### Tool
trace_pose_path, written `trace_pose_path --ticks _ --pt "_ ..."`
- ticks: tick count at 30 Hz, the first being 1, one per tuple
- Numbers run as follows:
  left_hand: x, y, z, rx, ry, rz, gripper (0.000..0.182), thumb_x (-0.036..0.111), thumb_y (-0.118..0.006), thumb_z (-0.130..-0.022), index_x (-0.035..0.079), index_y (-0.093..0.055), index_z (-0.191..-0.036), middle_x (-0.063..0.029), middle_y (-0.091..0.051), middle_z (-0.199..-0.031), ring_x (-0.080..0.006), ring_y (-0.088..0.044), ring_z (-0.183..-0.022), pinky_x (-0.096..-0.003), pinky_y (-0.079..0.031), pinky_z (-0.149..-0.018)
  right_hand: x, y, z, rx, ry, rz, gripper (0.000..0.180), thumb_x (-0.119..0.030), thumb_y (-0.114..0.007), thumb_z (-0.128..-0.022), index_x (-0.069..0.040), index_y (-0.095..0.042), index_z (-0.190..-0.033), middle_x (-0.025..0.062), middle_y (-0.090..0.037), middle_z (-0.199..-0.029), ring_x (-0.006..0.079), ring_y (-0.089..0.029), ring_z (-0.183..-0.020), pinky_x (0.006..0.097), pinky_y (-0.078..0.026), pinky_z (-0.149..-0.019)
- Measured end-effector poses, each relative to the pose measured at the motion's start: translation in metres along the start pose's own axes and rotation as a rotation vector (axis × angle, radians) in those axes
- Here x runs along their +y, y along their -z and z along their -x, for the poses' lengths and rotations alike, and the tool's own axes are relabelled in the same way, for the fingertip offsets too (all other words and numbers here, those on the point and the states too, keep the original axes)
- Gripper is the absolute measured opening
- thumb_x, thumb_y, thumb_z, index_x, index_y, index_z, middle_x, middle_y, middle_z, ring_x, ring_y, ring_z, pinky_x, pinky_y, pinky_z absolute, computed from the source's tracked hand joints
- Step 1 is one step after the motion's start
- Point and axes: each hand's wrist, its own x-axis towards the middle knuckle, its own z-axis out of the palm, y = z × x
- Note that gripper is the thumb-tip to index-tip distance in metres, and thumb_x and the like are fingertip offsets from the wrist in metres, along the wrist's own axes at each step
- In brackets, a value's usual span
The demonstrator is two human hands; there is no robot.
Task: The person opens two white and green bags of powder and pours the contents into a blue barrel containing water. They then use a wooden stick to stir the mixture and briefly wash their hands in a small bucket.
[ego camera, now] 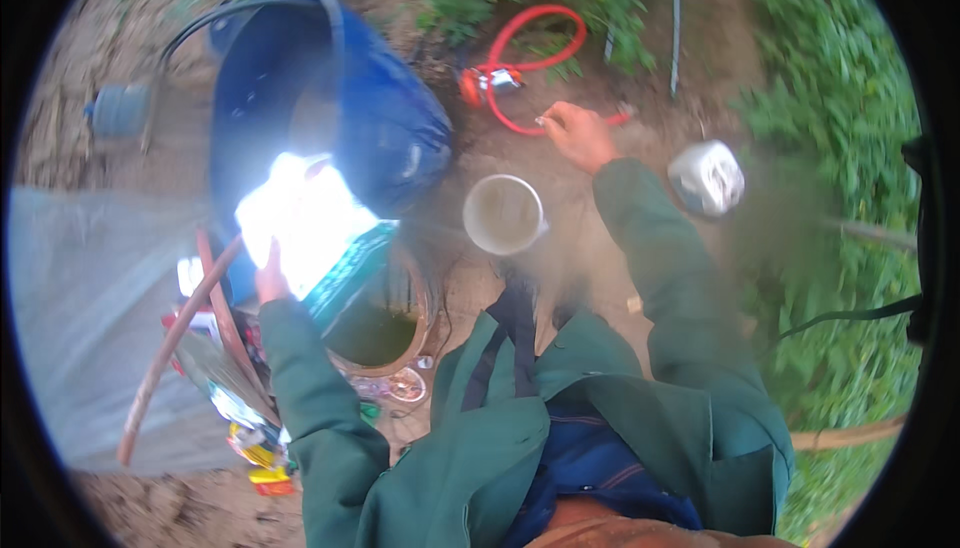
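Observation:
My left hand [273, 278] grips a glossy packet [300, 210], glaring white with a teal printed border. It is raised in front of the mouth of a large blue plastic drum [397, 113] and partly covers a round container [421, 308] of greenish water. My right hand [579, 135] is stretched forward with thumb and fingers pinched together. A tiny pale spot shows at those fingertips, too blurred to identify. Just beyond them runs a loop of red hose [577, 34]. Between my hands a white bucket [466, 214] of murky liquid stands on the ground.
A white plastic jug [705, 177] lies at the right, near leafy plants [840, 135]. Brown poles [176, 353] lean at the left beside plastic sheeting [90, 323] and colourful packets [259, 450]. A blue water bottle [120, 111] lies farther left.

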Motion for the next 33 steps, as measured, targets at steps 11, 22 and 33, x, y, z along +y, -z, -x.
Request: trace_pose_path --ticks 11,22,33 --pt "0.013 -0.042 0.029 0.175 -0.117 0.363 0.042 0.006 -0.078 -0.085 -0.014 -0.064 -0.119 -0.0195 -0.073 -0.109 -0.0218 -0.071 -0.092 -0.0355 -0.056 -0.079 -0.337 -0.133 -0.143 -0.555 0.863 0.259 0.022 -0.02 -0.06 -0.09 -0.007 -0.076 -0.097 0.0171 -0.073 -0.094 0.0357 -0.07 -0.091 0.0463 -0.055 -0.082" --pt "0.049 -0.038 0.054 0.234 0.089 0.214 0.061 0.013 -0.08 -0.083 -0.012 -0.049 -0.129 -0.02 -0.064 -0.121 -0.0228 -0.064 -0.109 -0.0363 -0.052 -0.091 -0.396 -0.325 -0.232 -1.063 0.972 0.494 0.026 -0.027 -0.076 -0.083 -0.006 -0.078 -0.097 0.015 -0.075 -0.093 0.0353 -0.07 -0.09 0.0473 -0.053 -0.083" --pt "0.082 -0.041 0.058 0.286 0.183 0.321 0.07 0.006 -0.081 -0.077 -0.007 -0.042 -0.134 -0.0176 -0.059 -0.121 -0.0247 -0.064 -0.107 -0.0364 -0.061 -0.081 -0.368 -0.411 -0.292 -1.418 1.036 0.189 0.022 -0.023 -0.077 -0.076 -0.003 -0.078 -0.088 0.0166 -0.073 -0.08 0.0307 -0.069 -0.073 0.045 -0.053 -0.07"
